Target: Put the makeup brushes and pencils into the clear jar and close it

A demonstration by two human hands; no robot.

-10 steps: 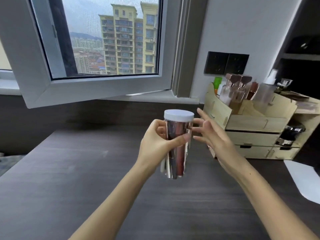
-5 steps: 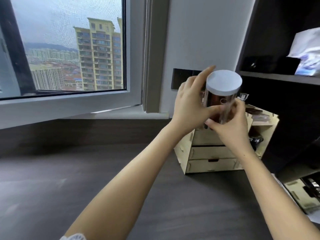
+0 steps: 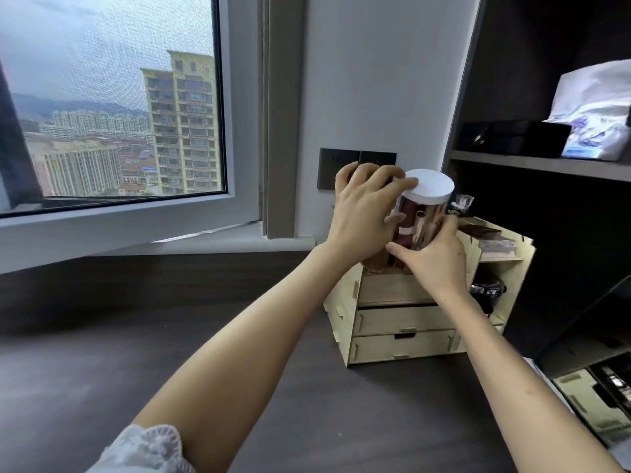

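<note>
Dark desk (image 3: 102, 387) below, big window (image 3: 112, 104) off to the left of the hands, white wall behind them. Black switch plate (image 3: 336, 169) on that wall, partly hidden by the left hand (image 3: 362, 216). Dark shelf (image 3: 539, 163) up and to the right, with a black box (image 3: 512, 138) and a white bag (image 3: 597, 110) on it.

Right under the hands, a pale wood organizer (image 3: 403, 322) with drawers. Small bottles and boxes on its top, mostly hidden behind the hands, too blurry to name.

Jar (image 3: 421, 220) held up between both hands, just over the organizer top. White lid (image 3: 432, 187) on and shut. Brown and shiny sticks inside, with a white band on one; hard to say which are brushes and which are pencils.

Left hand wrapped round the left side of the jar, fingertip (image 3: 411, 181) touching the lid edge. Right hand (image 3: 433, 257) cupped round the lower right side, thumb across the front. Both holding tight. Bottom of the jar hidden, so cannot tell if resting on the organizer or still in the air.

Lace sleeve (image 3: 146, 448) at the left elbow.

Compared with half a second ago: jar lower against the organizer, left hand more on the side than on top, camera closer.
</note>
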